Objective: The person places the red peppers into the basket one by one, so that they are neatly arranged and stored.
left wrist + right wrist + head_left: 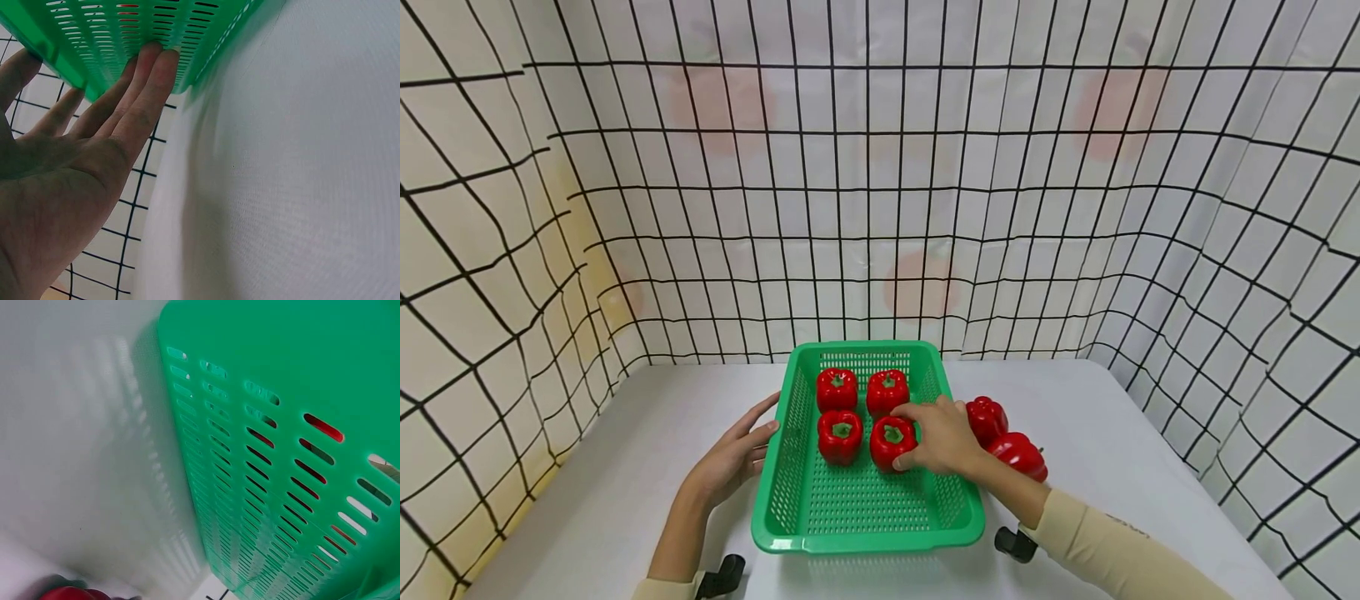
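A green plastic basket (868, 517) with slotted walls stands on the table, several red bell peppers inside it in two rows. My right hand (943, 437) reaches over its right wall and grips the front-right bell pepper (887, 442), thumb and fingers on opposite sides of it. The front-left bell pepper (840, 437) is beside it, with two more, a left one (837, 389) and a right one (886, 392), behind. My left hand (730, 462), fingers extended, touches the left wall; the left wrist view shows its fingertips (165, 62) against the slots. The right wrist view shows only the basket's outer wall (262, 475).
Outside the basket on the right lie two more red bell peppers, one farther back (987, 419) and one nearer (1021, 456), partly behind my right arm. The white table (647, 433) is bordered by white walls with a black grid (865, 192).
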Available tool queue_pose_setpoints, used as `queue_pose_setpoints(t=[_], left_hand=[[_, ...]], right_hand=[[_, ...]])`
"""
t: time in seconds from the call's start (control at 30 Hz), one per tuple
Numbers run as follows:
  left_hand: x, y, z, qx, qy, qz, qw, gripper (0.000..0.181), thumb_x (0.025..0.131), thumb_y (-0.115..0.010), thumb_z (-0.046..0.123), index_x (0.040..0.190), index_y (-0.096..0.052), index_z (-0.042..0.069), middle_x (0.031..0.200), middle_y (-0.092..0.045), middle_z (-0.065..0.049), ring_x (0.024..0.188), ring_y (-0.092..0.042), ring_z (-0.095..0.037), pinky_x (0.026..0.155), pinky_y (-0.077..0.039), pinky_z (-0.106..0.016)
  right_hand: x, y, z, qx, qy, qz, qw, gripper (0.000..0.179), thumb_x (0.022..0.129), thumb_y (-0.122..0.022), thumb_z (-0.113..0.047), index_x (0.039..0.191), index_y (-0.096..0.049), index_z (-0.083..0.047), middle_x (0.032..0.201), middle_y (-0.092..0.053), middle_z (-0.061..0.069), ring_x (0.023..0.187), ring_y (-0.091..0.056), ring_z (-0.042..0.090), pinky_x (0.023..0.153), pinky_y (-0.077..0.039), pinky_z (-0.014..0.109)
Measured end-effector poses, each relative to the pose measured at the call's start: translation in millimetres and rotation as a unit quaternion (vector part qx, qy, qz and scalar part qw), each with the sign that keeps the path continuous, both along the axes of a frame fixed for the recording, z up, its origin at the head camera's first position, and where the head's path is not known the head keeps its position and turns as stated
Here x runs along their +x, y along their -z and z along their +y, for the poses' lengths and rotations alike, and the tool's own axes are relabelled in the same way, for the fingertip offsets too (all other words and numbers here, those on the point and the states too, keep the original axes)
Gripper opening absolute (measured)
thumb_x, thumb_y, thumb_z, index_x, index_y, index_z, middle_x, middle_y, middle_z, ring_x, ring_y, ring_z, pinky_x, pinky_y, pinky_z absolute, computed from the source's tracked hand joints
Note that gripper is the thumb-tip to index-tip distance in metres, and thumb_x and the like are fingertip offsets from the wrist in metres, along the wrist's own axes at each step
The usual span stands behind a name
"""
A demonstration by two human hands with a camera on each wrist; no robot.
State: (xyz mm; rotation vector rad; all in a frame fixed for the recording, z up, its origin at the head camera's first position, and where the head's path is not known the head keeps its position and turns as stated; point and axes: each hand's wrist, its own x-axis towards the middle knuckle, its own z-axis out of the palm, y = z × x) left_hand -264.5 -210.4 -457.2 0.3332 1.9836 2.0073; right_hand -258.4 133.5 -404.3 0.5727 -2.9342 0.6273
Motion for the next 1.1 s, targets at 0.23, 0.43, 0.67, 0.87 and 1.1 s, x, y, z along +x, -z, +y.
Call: queue_pose_setpoints(t=[0.23,0.43,0.67,0.87,1.1], left_hand=[[-0.2,-1.3,0.5,-0.003,-0.005,0.000,1.0000,0.064,0.107,-0.051,0.031,0.163,-0.020,0.027,0.137,-0.059,-0.022,0.113,-0.071,-0.030,0.093,-0.060,-0.041],[0.3,-1.4,-0.4,-0.006,-0.005,0.004,1.0000,0.065,0.107,-0.051,0.032,0.163,-0.019,0.026,0.136,-0.061,-0.021,0.113,-0.071,-0.031,0.093,-0.060,-0.041],[1.5,-1.1,-0.8,-0.010,-0.010,0.004,0.9999,0.066,0.106,-0.052,0.034,0.163,-0.019,0.027,0.137,-0.061,-0.021,0.114,-0.070,-0.032,0.095,-0.059,-0.042],[1.6,-0.5,0.2,-0.008,-0.018,0.000,0.9998,0.065,0.106,-0.052,0.033,0.163,-0.021,0.027,0.137,-0.061,-0.022,0.113,-0.071,-0.031,0.094,-0.060,-0.042],[0.6,0.3,1.1,-0.008,-0.015,-0.006,0.9998,0.065,0.106,-0.052,0.034,0.163,-0.021,0.028,0.140,-0.059,-0.023,0.113,-0.071,-0.031,0.093,-0.060,-0.044]], right_hand=[[-1.3,-0.8,-0.3,0.012,-0.003,-0.002,0.9999,0.069,0.069,-0.092,-0.036,0.131,-0.069,-0.018,0.114,-0.074,0.001,0.094,-0.049,0.019,0.075,-0.032,0.038],[-1.9,-2.5,-0.8,0.016,-0.007,-0.005,0.9998,0.071,0.068,-0.093,-0.037,0.131,-0.068,-0.018,0.117,-0.074,0.002,0.095,-0.050,0.019,0.075,-0.033,0.037],[-3.2,-7.8,1.4,-0.010,0.001,-0.052,0.9986,0.077,0.070,-0.092,-0.037,0.139,-0.063,-0.020,0.123,-0.070,0.006,0.107,-0.051,0.022,0.078,-0.043,0.037],[-0.9,-18.8,9.4,-0.095,0.005,-0.110,0.9894,0.074,0.075,-0.089,-0.032,0.141,-0.060,-0.018,0.123,-0.067,0.012,0.112,-0.060,0.030,0.074,-0.060,0.039],[0.0,-36.3,32.6,-0.164,0.004,-0.136,0.9771,0.069,0.082,-0.084,-0.035,0.142,-0.058,-0.014,0.124,-0.067,0.014,0.113,-0.064,0.034,0.082,-0.059,0.043]])
